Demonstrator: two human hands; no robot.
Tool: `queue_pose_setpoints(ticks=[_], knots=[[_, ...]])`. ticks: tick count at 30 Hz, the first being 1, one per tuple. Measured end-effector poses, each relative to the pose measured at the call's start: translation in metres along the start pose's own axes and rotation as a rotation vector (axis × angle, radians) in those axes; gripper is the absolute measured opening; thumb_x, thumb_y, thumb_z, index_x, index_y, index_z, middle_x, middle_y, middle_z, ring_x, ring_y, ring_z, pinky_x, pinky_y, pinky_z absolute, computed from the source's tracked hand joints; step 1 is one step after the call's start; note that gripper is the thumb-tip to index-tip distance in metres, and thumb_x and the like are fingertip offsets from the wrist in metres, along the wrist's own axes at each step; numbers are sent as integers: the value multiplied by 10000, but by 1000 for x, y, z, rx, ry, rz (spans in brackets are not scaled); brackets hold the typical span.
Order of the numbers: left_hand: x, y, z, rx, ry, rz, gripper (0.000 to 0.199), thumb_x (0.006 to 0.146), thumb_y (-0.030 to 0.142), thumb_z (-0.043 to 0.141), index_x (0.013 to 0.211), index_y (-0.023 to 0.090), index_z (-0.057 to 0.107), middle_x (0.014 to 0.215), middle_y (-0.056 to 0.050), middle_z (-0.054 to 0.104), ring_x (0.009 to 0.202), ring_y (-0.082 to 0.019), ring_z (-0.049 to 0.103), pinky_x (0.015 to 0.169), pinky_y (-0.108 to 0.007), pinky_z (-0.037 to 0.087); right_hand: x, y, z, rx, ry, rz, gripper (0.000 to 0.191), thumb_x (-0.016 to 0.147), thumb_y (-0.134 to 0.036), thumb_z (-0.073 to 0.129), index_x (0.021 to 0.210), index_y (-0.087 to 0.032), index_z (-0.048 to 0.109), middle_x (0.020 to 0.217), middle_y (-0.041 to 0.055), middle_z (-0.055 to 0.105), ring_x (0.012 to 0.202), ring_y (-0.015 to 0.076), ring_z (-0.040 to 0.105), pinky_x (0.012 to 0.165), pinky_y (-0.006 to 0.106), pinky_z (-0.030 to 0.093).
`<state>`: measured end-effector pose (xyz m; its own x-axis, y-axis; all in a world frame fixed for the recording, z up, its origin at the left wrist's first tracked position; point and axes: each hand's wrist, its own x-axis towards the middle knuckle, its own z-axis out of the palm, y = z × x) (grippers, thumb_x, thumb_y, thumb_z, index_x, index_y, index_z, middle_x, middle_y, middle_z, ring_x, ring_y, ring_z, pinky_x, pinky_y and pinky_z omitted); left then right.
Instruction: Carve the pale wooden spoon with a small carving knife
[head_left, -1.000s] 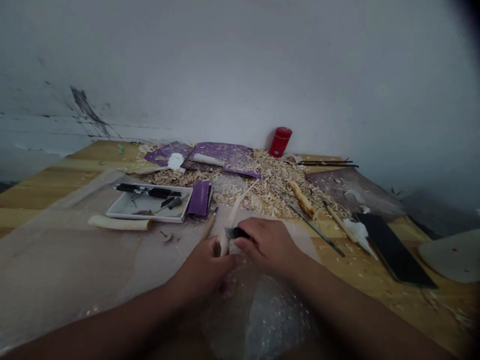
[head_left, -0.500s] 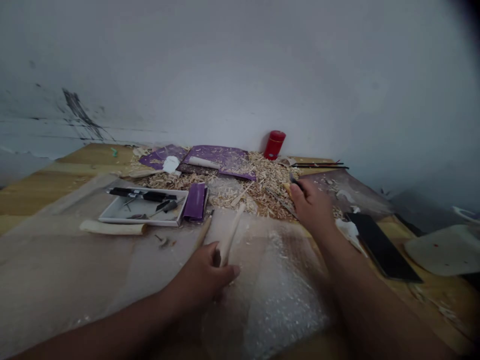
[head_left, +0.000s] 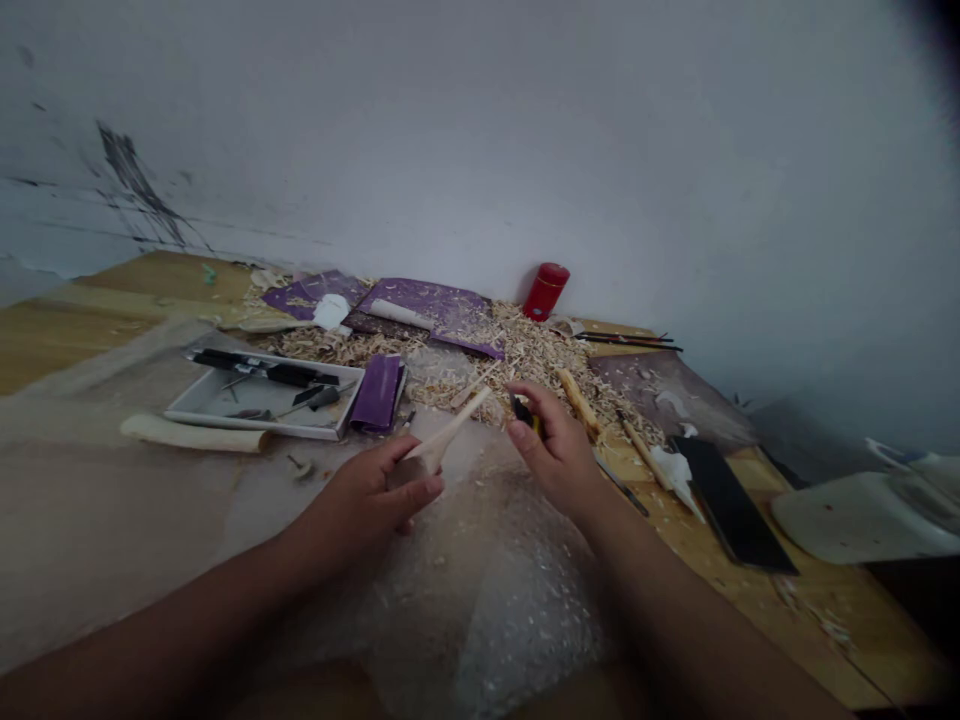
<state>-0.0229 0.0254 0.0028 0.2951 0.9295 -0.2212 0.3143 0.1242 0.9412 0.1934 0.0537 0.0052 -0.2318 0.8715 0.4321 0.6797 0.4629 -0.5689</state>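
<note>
My left hand [head_left: 386, 485] is closed around the wide end of a pale wooden spoon [head_left: 454, 428], whose thin tapering handle points up and to the right. My fingers and thumb cover part of its bowl. Just right of the handle's tip, my right hand [head_left: 553, 445] is closed on a small black-and-yellow tool [head_left: 523, 410]; the fingers hide most of it, and its exact kind cannot be made out. The tool and the spoon look close, but I cannot tell if they touch. Bubble wrap [head_left: 525, 610] lies below both hands.
Wood shavings [head_left: 536, 345] heap along the back, near a red canister [head_left: 547, 291]. At left stand a white tray [head_left: 255, 428] of tools, a purple packet [head_left: 377, 392] and a curved pale wood piece [head_left: 195, 433]. At right lie a wooden stick [head_left: 579, 403] and a black slab [head_left: 731, 500].
My right hand has come left and toward me from the shavings, bringing the small tool beside the spoon. My left hand has tilted the spoon further right. The view has shifted slightly.
</note>
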Motion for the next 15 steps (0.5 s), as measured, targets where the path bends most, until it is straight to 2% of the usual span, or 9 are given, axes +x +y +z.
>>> queue_pose_setpoints(ticks=[3,7,12,15], knots=[[2,-1,-2,59,-60,22,327,673,343,561,963,196,527,613,34,550,443,-96,496,418,-183,374,0,-4,-2,22,-51,-45,438,765,-384,484,1166,-227,404,839,19,557,738,147,512,654,260,387],[3,0,-5,77,-91,56,308,657,351,575,911,179,548,591,34,528,448,-96,481,428,-185,372,1,-7,1,42,-68,-90,276,760,-351,506,988,-198,528,842,31,572,747,142,517,671,259,392],[3,7,-12,72,-102,46,274,637,341,599,847,169,567,548,37,497,452,-92,462,425,-178,359,-1,-8,2,96,-12,-38,223,763,-331,505,944,-203,528,799,17,570,697,124,518,624,239,395],[4,10,-14,-21,-27,12,263,604,293,634,819,168,550,526,47,491,433,-86,459,403,-172,351,-2,-10,0,50,-66,-20,157,763,-338,497,819,-199,544,729,6,566,663,121,512,599,234,383]])
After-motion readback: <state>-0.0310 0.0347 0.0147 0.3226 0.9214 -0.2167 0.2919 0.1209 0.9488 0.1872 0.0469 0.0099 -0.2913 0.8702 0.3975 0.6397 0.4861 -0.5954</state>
